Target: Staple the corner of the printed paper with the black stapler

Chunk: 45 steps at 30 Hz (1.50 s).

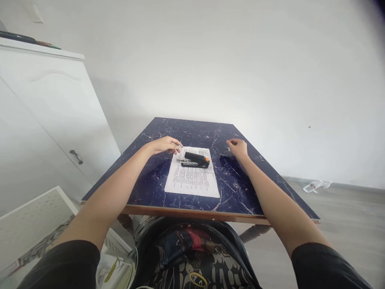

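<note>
A black stapler [197, 161] with an orange tip at its right end lies on printed paper sheets [192, 184]. Its top is swung up, and a silvery metal part shows at the left. Beside the paper's far left corner is my left hand [166, 145], its fingers loosely bent and apart, holding nothing I can see. My right hand [239, 148] is over the table to the right of the paper, apart from the stapler. Its thumb and fingers are pinched together; a small greyish bit shows below them, too small to name.
The dark blue marbled table [144, 196] reaches toward the white wall. At the left stand a white cabinet [57, 108] and a white perforated container [39, 204]. A crumpled clear plastic item [316, 186] lies on the floor at the right.
</note>
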Each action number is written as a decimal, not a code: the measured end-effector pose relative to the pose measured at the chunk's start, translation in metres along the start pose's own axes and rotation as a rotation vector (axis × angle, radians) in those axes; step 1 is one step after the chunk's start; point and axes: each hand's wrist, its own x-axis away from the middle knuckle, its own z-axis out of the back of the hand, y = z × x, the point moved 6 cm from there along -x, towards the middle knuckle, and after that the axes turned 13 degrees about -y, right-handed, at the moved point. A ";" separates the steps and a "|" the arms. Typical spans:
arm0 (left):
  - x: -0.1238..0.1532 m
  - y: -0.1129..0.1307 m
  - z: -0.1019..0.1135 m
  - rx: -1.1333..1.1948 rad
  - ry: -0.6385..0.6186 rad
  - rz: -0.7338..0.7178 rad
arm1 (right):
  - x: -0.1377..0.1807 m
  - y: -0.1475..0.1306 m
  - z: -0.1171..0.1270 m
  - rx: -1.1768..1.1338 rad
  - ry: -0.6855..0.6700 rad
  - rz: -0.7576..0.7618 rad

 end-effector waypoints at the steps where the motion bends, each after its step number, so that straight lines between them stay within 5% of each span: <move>1: 0.000 0.000 -0.001 0.007 -0.010 0.004 | 0.004 -0.014 -0.004 -0.020 -0.035 0.058; 6: -0.003 -0.002 -0.002 0.088 -0.040 -0.010 | 0.046 -0.097 -0.040 -0.190 -0.458 0.488; 12: -0.008 -0.008 0.000 0.057 -0.047 -0.061 | 0.088 -0.143 -0.074 -0.041 -0.766 0.674; 17: -0.008 0.002 -0.004 -0.038 -0.018 -0.146 | 0.090 -0.139 -0.081 0.120 -0.727 0.683; 25: -0.012 0.014 -0.009 -0.118 0.146 -0.276 | 0.078 -0.133 -0.066 -0.005 -0.515 0.573; 33: -0.010 0.016 -0.026 -0.307 0.031 -0.219 | 0.069 -0.117 -0.076 0.056 -0.547 0.541; 45: -0.009 0.018 -0.034 -0.486 0.026 -0.227 | 0.069 -0.113 -0.079 0.089 -0.567 0.533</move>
